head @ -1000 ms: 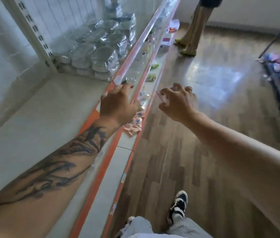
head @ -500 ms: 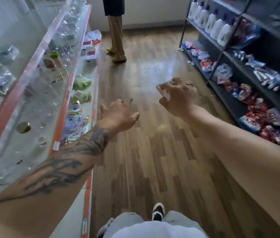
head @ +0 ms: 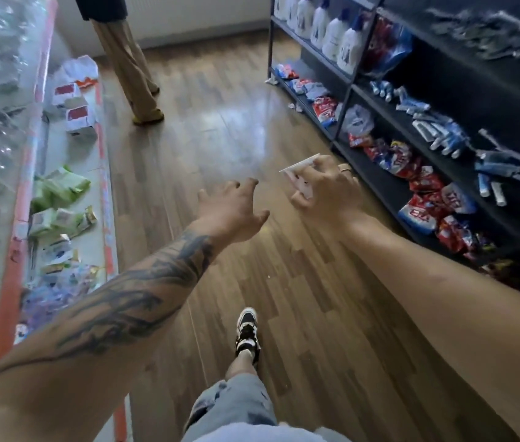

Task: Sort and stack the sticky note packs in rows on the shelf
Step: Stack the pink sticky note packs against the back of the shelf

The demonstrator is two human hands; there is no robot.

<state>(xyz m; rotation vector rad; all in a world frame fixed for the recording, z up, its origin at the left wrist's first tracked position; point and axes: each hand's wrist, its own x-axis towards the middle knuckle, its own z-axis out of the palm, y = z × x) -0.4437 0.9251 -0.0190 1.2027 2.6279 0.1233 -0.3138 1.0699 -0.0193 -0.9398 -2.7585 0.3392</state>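
A: On the left, the orange-edged shelf (head: 105, 173) holds loose packets. Left hand (head: 231, 212)?

B: Spread, gripping nothing, over the floor.

A: And the right hand (head: 325, 193)?

B: Pinching a thin white pack (head: 298, 164), probably sticky notes. Seems mid-carry; next it needs a row on a shelf.

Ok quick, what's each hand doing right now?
Left hand: open, fingers spread, holding nothing.
Right hand: holding a thin white pack.
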